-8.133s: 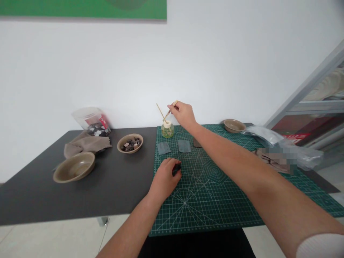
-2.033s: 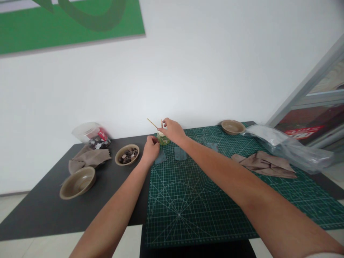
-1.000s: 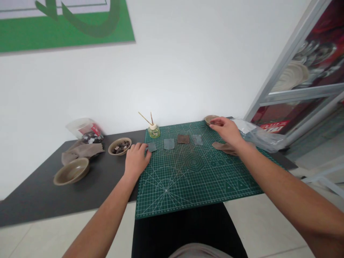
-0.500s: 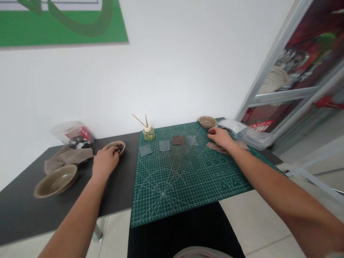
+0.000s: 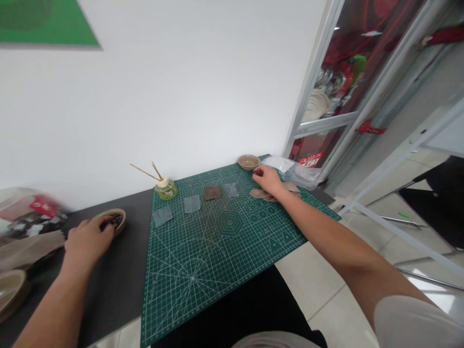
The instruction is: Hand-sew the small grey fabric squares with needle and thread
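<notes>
My left hand (image 5: 89, 240) reaches over the rim of a small tan bowl (image 5: 122, 225) on the left. Its curled fingers dip among small dark pieces (image 5: 116, 220); whether any is pinched is hidden. My right hand (image 5: 268, 179) hovers at the back right of the green cutting mat (image 5: 192, 309), closed with fingertips together. A small dark spot shows at those fingertips, too small to name. Brown cloth pieces (image 5: 259, 194) lie under that wrist, and a second tan bowl (image 5: 248, 162) stands just behind it. Two grey-blue squares (image 5: 192, 204) (image 5: 163, 216), a brown square (image 5: 212, 193) and a greyish square (image 5: 231, 190) lie in a row.
A glass jar (image 5: 166, 189) with two thin sticks stands at the mat's back left corner. Clear plastic bags (image 5: 300, 173) lie at the right. On the far left are a larger bowl (image 5: 12, 292), a brown cloth (image 5: 32, 249) and a plastic tub (image 5: 31, 208). A wall closes the back.
The view has swung to the right, so everything sits further left. My left hand stays at the bowl of dark pieces. My right hand remains over the brown cloth, near the back bowl.
</notes>
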A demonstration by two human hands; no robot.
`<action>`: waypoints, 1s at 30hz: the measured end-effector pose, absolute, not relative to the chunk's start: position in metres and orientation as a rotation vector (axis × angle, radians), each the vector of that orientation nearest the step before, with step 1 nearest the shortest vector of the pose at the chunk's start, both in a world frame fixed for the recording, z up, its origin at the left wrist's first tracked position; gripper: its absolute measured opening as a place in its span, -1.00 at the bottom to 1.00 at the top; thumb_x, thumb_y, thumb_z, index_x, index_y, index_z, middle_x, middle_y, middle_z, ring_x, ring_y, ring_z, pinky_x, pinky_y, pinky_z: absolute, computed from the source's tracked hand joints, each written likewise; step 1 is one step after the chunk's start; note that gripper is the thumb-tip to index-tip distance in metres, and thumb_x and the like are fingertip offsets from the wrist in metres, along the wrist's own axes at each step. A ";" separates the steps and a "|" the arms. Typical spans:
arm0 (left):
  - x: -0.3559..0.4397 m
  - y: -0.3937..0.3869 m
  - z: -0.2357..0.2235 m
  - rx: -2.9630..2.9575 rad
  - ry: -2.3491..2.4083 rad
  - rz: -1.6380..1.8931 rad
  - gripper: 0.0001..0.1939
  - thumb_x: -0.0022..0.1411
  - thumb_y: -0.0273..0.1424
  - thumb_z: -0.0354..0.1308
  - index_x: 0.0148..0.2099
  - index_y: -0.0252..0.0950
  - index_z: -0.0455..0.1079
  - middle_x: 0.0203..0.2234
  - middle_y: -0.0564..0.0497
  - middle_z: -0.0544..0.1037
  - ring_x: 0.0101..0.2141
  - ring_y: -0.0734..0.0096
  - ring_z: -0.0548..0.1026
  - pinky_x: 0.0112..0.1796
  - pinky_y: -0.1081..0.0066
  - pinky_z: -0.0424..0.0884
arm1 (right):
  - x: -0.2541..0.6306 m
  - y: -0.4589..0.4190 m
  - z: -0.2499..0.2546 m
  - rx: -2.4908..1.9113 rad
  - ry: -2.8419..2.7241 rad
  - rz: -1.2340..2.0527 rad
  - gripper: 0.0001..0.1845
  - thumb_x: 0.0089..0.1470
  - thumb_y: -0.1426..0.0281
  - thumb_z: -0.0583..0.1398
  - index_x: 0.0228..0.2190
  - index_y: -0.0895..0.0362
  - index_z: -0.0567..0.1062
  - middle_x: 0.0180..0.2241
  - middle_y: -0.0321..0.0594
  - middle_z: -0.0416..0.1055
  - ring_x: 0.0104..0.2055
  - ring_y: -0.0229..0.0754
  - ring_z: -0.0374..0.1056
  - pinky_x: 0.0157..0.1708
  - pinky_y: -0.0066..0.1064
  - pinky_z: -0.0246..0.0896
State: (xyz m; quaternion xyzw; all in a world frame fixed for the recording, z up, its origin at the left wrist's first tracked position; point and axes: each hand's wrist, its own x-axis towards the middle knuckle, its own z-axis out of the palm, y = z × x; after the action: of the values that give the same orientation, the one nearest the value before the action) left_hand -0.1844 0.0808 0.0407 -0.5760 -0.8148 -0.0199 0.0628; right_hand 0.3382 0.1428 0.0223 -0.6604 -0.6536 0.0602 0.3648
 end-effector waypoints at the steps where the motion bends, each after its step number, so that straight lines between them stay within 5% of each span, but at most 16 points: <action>1: -0.182 0.079 0.042 -1.723 -2.475 -0.073 -0.44 0.25 -0.17 -0.31 0.13 -0.14 0.33 -0.04 -0.12 0.54 -0.02 -0.12 0.39 -0.11 0.06 0.36 | 0.343 0.144 0.027 -1.649 -1.593 0.122 -0.75 0.03 0.38 0.19 -0.23 0.17 0.54 -0.26 -0.14 0.53 -0.23 -0.14 0.41 -0.14 -0.31 0.28; 4: -0.171 0.072 0.048 -1.708 -2.466 -0.129 -0.42 0.27 -0.15 -0.38 0.18 -0.06 0.29 -0.01 -0.10 0.52 0.02 -0.22 0.34 -0.13 -0.05 0.35 | 0.359 0.150 0.040 -1.540 -1.393 0.080 -0.69 0.07 0.32 0.17 -0.17 0.20 0.53 -0.25 -0.12 0.52 -0.26 -0.14 0.40 -0.14 -0.28 0.29; 8: -0.156 0.066 0.061 -1.725 -2.525 -0.015 -0.31 0.24 -0.12 -0.31 0.27 -0.30 0.26 0.13 -0.32 0.35 0.06 -0.26 0.34 -0.08 -0.02 0.37 | 0.371 0.161 0.044 -1.506 -1.473 0.043 -0.69 0.14 0.28 0.15 -0.15 0.18 0.53 -0.20 -0.09 0.50 -0.20 -0.10 0.39 -0.07 -0.21 0.27; 15: -0.149 0.063 0.063 -1.705 -2.525 -0.071 -0.33 0.26 -0.16 -0.34 0.24 -0.34 0.29 0.11 -0.36 0.35 0.06 -0.27 0.33 -0.05 -0.04 0.34 | 0.356 0.191 0.029 -1.747 -1.758 0.017 -0.71 0.20 0.41 0.11 -0.07 0.21 0.48 -0.08 0.02 0.44 -0.04 -0.05 0.36 0.05 -0.21 0.21; 30: -0.151 0.064 0.053 -1.697 -2.485 -0.145 -0.44 0.30 -0.26 -0.26 0.21 -0.26 0.33 0.13 -0.26 0.38 0.06 -0.21 0.33 -0.02 -0.04 0.33 | 0.326 0.231 0.022 -1.987 -1.834 0.131 -0.72 0.21 0.30 0.15 -0.18 0.22 0.55 -0.10 0.03 0.53 -0.05 -0.05 0.42 -0.02 -0.29 0.23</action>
State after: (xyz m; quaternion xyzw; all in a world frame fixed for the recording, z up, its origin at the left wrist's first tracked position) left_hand -0.1511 0.0637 0.0530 -0.5622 -0.8231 -0.0481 0.0643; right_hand 0.3258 0.2310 0.0216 -0.7168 -0.6614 0.0472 0.2157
